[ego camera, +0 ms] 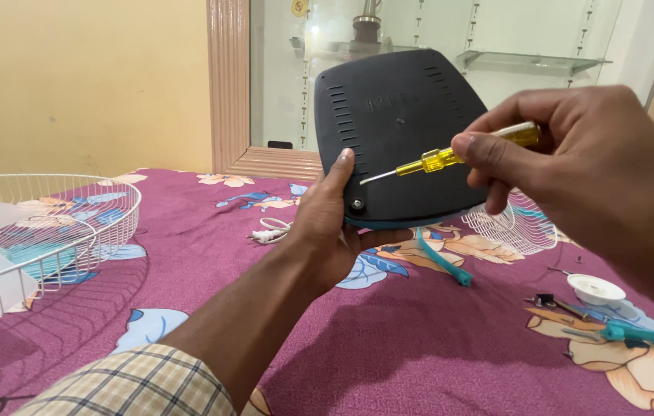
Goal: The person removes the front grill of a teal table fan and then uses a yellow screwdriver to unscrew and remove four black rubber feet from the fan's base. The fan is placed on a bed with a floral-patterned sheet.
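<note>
My left hand (327, 227) is closed around the lower edge of the upright black vented plastic base panel (400, 131). My right hand (573, 162) pinches a yellow-handled screwdriver (450, 158), its tip just above the panel's lower-left screw (357, 204).

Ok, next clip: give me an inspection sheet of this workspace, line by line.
Surface: purple floral cloth covers the work surface.
Job's things: dark plastic base panel with vent slots, held upright; yellow-handled screwdriver, its tip at the panel's lower left, near a screw.
Clutter: white wire fan guard at left; second wire guard behind the right hand; small white cap; teal plastic strips; small metal parts.
Grippers: left hand grips the panel's lower edge; right hand holds the screwdriver.
Cables: white cord with plug on the cloth.
Surroundings: yellow wall, wood-framed glass shelving behind.
</note>
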